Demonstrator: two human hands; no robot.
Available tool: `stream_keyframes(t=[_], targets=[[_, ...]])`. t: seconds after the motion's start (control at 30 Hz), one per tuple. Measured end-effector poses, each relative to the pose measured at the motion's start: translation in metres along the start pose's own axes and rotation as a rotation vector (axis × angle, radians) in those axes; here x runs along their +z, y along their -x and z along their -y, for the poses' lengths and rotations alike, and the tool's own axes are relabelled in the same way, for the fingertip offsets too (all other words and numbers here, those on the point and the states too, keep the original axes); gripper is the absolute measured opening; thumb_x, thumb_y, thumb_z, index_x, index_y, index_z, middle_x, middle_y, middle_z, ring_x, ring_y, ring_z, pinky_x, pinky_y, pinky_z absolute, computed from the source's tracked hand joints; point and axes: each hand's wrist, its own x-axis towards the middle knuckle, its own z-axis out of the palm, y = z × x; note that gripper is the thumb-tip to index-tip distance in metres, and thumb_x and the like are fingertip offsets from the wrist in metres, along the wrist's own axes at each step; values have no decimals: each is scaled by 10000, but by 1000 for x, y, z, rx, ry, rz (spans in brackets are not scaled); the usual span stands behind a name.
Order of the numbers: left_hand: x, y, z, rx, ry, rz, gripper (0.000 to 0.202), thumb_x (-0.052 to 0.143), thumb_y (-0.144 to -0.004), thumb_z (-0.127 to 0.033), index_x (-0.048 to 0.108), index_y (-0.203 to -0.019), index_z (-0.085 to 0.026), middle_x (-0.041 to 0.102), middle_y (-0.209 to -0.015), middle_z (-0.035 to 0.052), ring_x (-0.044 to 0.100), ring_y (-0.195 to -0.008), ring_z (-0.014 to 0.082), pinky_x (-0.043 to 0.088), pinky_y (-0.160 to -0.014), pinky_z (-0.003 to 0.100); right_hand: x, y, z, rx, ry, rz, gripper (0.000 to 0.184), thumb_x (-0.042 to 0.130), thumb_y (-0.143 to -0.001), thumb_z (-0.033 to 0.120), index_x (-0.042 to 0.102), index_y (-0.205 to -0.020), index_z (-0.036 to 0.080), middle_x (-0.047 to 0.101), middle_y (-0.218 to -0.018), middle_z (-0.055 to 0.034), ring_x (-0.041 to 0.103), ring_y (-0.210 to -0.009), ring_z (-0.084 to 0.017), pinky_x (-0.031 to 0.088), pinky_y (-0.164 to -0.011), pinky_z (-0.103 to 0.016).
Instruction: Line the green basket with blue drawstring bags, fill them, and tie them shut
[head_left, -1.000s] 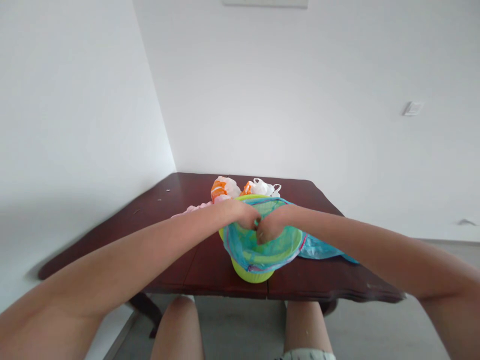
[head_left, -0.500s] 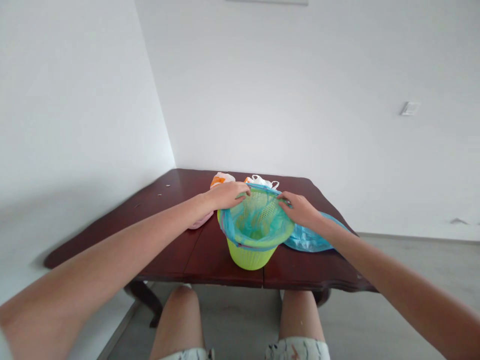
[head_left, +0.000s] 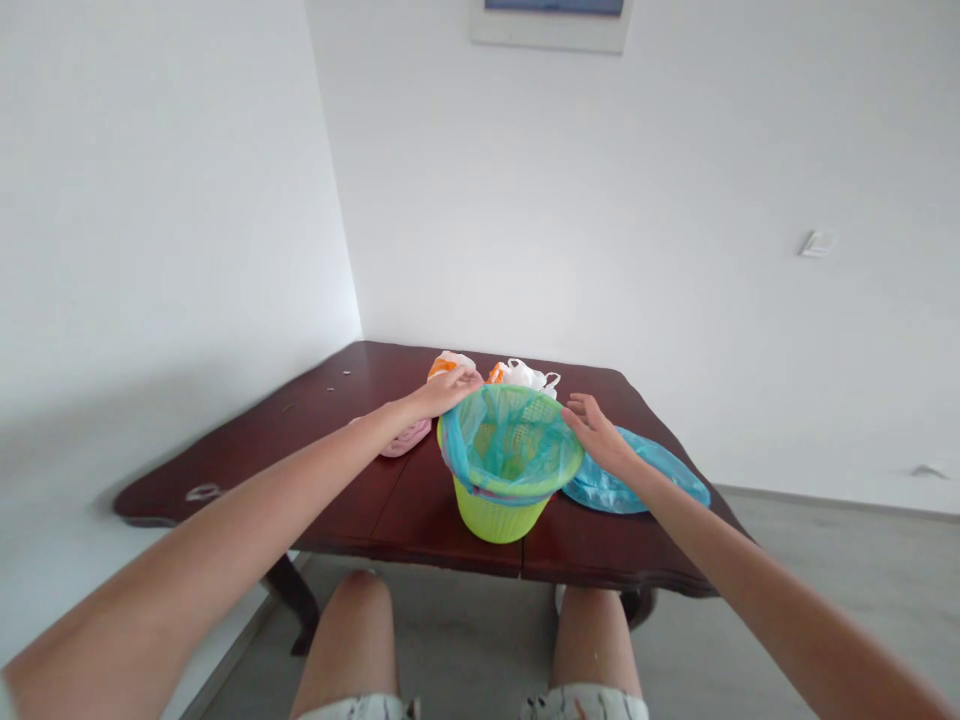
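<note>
No readable writing
Orange patches on the white plastic bags are too small and blurred to make out letters or numbers.

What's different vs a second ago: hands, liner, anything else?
Both hands left the middle of the basket and spread apart: left hand to the far-left rim, right hand to the right rim. The right hand's grip now looks open; the left's is unclear. The blue liner's edging no longer lies along the far rim, which shows green. Unchanged: basket on the table, blue plastic at right.
</note>
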Motion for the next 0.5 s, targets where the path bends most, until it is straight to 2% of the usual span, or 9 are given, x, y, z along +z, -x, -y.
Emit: stream_keyframes(t=[0.03, 0.07, 0.13, 0.17, 0.23, 0.3, 0.37, 0.43, 0.5], targets=[[-8, 17, -2, 47, 4, -21, 601, 573, -1162, -682, 761, -1513, -232, 768, -1597, 171, 734, -1501, 369, 585, -1309, 557, -4, 13, 3, -81, 38, -33, 629, 581, -1191, 575, 569, -1708, 218, 632, -1784, -216, 636, -1648, -398, 549, -1369, -650], [-17, 36, -4, 165, -1, -27, 609, 599, -1179, -665, 715, -1594, -235, 716, -1685, 175, 682, -1581, 363, 532, -1372, 567, -8, 28, 7, -198, 95, -47, 684, 595, -1200, 577, 503, -1791, 245, 528, -1883, -196, 522, -1753, -395, 458, -1442, -678], [-31, 74, -7, 423, -104, 38, 535, 703, -1183, -611, 720, -1600, -276, 704, -1724, 137, 649, -1629, 347, 472, -1432, 563, -12, 58, 11, -460, 232, -1, 702, 615, -1223, 524, 437, -1875, 336, 385, -1987, -123, 371, -1852, -377, 357, -1505, -699], [-35, 93, -7, 513, -184, 55, 486, 765, -1170, -583, 745, -1564, -299, 733, -1696, 109, 686, -1590, 333, 486, -1426, 545, -12, 71, 12, -569, 297, 35, 704, 622, -1231, 477, 414, -1897, 385, 356, -2004, -87, 349, -1864, -369, 342, -1513, -706], [-38, 123, -5, 633, -320, 23, 361, 802, -1183, -451, 772, -1520, -326, 811, -1590, 52, 767, -1479, 280, 545, -1381, 484, -8, 91, 10, -700, 373, 77, 755, 637, -1233, 376, 349, -1926, 462, 364, -2000, -38, 381, -1852, -354, 357, -1513, -707], [-30, 145, -1, 683, -365, -95, 308, 754, -1211, -278, 774, -1514, -327, 854, -1507, 23, 813, -1394, 224, 601, -1319, 425, 1, 100, 4, -739, 388, 44, 816, 624, -1233, 300, 269, -1948, 472, 387, -1984, -37, 419, -1832, -340, 401, -1500, -689], [-17, 160, 3, 674, -328, -236, 300, 706, -1212, -161, 792, -1458, -309, 863, -1475, 28, 826, -1362, 201, 635, -1278, 410, 10, 101, -3, -715, 372, -9, 841, 582, -1244, 264, 191, -1965, 451, 345, -1996, -60, 403, -1837, -332, 441, -1482, -676], [-5, 171, 6, 621, -278, -306, 218, 707, -1203, -152, 831, -1321, -287, 845, -1487, 55, 838, -1319, 211, 669, -1230, 426, 14, 99, -8, -673, 367, -26, 836, 537, -1259, 269, 136, -1974, 428, 278, -2017, -86, 340, -1862, -339, 426, -1481, -703], [-1, 179, 5, 560, -274, -269, 139, 736, -1195, -216, 860, -1213, -276, 790, -1567, 89, 845, -1260, 227, 693, -1172, 443, 10, 96, -8, -652, 383, 18, 810, 506, -1273, 305, 120, -1976, 418, 267, -2022, -95, 310, -1873, -343, 370, -1493, -746]])
